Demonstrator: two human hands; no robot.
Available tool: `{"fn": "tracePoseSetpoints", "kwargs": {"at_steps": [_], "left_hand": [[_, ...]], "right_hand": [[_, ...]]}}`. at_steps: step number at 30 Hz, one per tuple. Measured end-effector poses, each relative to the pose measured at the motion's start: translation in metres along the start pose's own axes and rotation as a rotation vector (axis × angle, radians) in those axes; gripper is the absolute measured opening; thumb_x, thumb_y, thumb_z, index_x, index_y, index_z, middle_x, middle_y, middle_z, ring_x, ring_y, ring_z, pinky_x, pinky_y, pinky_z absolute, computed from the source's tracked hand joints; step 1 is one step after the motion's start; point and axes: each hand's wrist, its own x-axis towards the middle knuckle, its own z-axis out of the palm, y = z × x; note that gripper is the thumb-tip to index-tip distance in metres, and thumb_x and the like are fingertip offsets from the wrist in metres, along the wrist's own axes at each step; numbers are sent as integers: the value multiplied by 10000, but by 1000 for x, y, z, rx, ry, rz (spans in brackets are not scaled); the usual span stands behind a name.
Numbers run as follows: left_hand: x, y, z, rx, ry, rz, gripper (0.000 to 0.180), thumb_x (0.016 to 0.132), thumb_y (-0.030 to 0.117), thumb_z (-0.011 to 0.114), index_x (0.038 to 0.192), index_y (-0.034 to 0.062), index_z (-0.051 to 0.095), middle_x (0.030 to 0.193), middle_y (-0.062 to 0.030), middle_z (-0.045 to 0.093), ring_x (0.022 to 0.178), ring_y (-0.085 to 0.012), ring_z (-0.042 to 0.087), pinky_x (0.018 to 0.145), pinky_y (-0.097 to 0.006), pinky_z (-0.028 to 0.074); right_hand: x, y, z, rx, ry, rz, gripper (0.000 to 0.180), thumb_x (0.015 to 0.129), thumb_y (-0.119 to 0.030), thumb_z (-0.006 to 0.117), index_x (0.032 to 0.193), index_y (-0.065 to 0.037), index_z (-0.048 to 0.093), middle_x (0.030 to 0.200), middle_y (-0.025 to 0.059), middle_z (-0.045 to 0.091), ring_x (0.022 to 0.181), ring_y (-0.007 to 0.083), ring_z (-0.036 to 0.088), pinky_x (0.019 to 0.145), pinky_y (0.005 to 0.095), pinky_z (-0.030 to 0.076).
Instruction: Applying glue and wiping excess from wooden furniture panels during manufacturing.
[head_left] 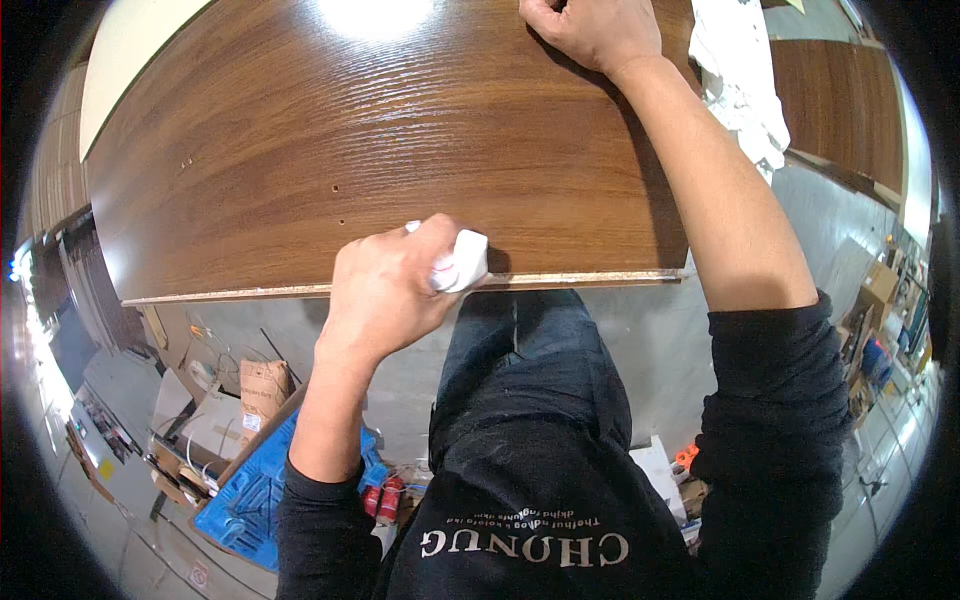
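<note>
A dark brown wood-grain board (400, 150) lies flat in front of me, its raw chipboard edge (590, 277) facing my body. My left hand (390, 275) is closed on a folded white cloth (465, 262), slightly blurred, at that near edge; a bit of white also shows above the knuckles. At the top of the view my right hand (600, 30) rests on the far right part of the board. Its fingers look curled, but the frame cuts them off, so what they hold, if anything, is hidden. Two small holes (338, 205) mark the board's left half.
A crumpled white rag (745, 90) lies along the board's right side. Another brown panel (840, 110) stands further right. Below left, on the floor, are a blue plastic crate (250, 515), a brown paper bag (264, 390) and loose cables. Shelves with boxes (880, 285) stand at far right.
</note>
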Motion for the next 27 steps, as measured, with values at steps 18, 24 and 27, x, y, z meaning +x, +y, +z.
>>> {"fn": "tracePoseSetpoints", "kwargs": {"at_steps": [18, 24, 27], "left_hand": [[-41, -20, 16, -875, 309, -428, 398, 712, 122, 769, 1077, 37, 635, 953, -30, 660, 868, -112, 596, 787, -258, 474], [-23, -11, 16, -612, 189, -466, 380, 706, 226, 806, 1020, 75, 654, 881, -97, 692, 813, -190, 672, 738, -306, 516], [-19, -13, 14, -521, 148, -416, 392, 703, 290, 806, 1003, 89, 653, 855, -125, 688, 810, -259, 684, 723, -335, 528]], "right_hand": [[-8, 13, 14, -64, -44, -41, 273, 785, -278, 592, 593, -98, 523, 644, 47, 548, 674, 241, 558, 652, 384, 467], [-7, 12, 10, -23, 2, -51, 274, 776, -226, 634, 592, -92, 481, 616, 30, 489, 635, 228, 503, 604, 359, 426], [-7, 12, 9, -62, -49, -13, 256, 773, -270, 606, 594, -104, 527, 630, 33, 531, 663, 229, 550, 638, 375, 461]]}}
